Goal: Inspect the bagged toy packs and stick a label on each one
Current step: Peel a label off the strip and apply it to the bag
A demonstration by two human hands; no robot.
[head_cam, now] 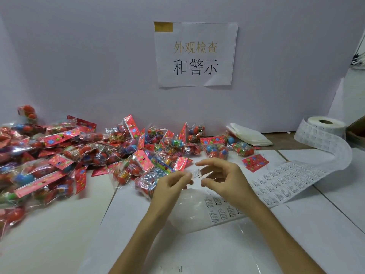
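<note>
Several bagged toy packs (65, 155), clear bags with red flowered headers and coloured capsules inside, lie heaped across the left and back of the white table. My left hand (171, 186) pinches a small white label (197, 173) at its fingertips, held in the air above the table. My right hand (223, 178) hovers just right of the label with fingers loosely curved and thumb apart, touching nothing that I can make out. A strip of labels (286, 178) runs from under my right wrist back to the label roll (325, 125).
A white sign (195, 54) with printed characters hangs on the back wall. A folded white bag (246, 135) lies at the back right. A loose red header card (255, 162) sits beside the strip. A brown box edge (357, 131) shows at far right.
</note>
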